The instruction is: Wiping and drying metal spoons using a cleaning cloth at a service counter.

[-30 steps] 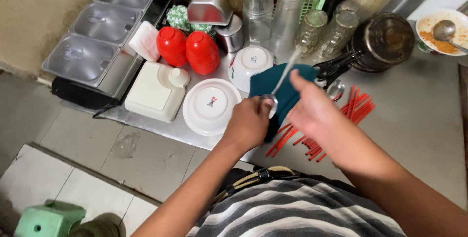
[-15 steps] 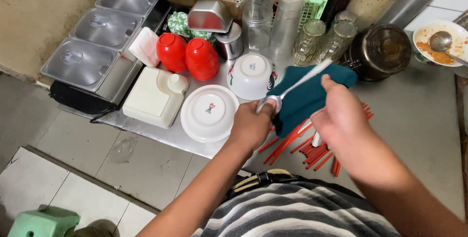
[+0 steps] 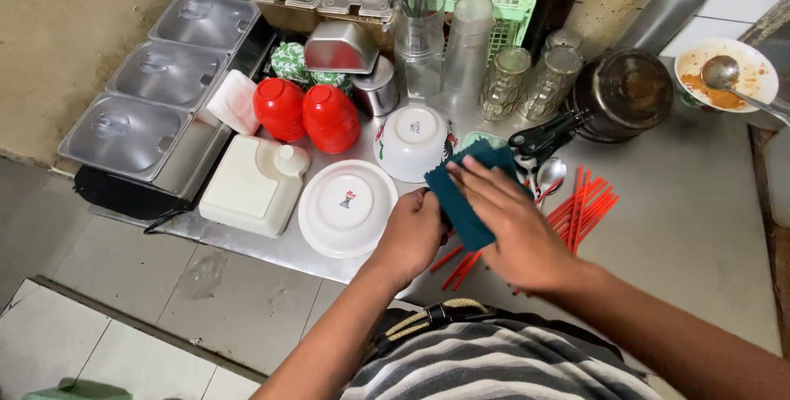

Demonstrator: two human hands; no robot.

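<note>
Head view, looking down: crowded steel counter across the middle of the frame, both hands working at its near edge, just below centre.

Left hand curled into a fist against the lower-left edge of the teal cloth. Fingers closed on something under the fold, but impossible to tell what. Right hand laid over the cloth from the right, fingers stretched long and pressed flat on it, not pinching.

Risks, as a judgement:
- Upturned white plate touching or nearly touching the left fist, and close to the counter's front edge. Could have been knocked off by a sideways rub.
- Upturned white bowl just above the cloth. Could have been bumped by a forward stroke.
- Red chopsticks loose at right of centre, some under the right wrist. Could have been swept to the floor.

Against the frame half a second earlier: long white utensil, then sticking out of the cloth toward upper right, no longer visible. Cloth, then spread wider, now bunched between the hands.
</note>
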